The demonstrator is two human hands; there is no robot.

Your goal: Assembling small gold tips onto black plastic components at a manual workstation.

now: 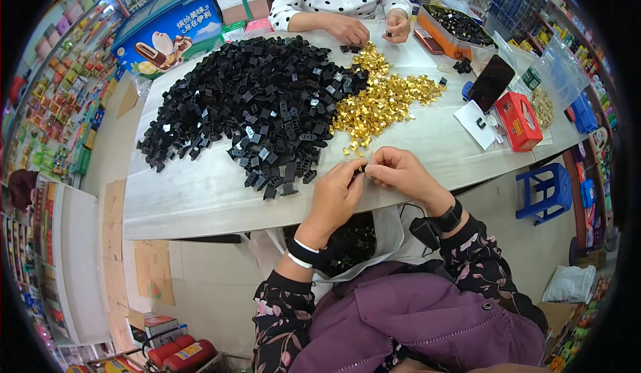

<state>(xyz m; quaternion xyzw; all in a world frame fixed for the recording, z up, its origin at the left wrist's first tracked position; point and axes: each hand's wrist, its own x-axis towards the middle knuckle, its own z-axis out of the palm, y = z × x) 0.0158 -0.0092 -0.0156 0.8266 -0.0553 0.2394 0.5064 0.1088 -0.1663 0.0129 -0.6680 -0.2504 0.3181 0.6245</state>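
Close to the table's near edge, my left hand [339,191] pinches a small black plastic piece [361,168], mostly hidden by the fingers. My right hand [402,174] meets it from the right, thumb and forefinger pressed together at the piece; anything between those fingertips is too small to make out. Beyond my hands lies a heap of small gold metallic pieces [377,109]. A much bigger pile of black plastic pieces [247,99] spreads to the left. Below the table edge, an open white bag [390,236] on my lap holds many black pieces with some gold bits.
Across the table [193,203], a person in a dotted shirt [340,2] handles a small black piece. An orange bin [437,36] of pieces, a propped phone [492,82] and a red box [519,122] stand at right. A blue stool [544,193] is on the floor.
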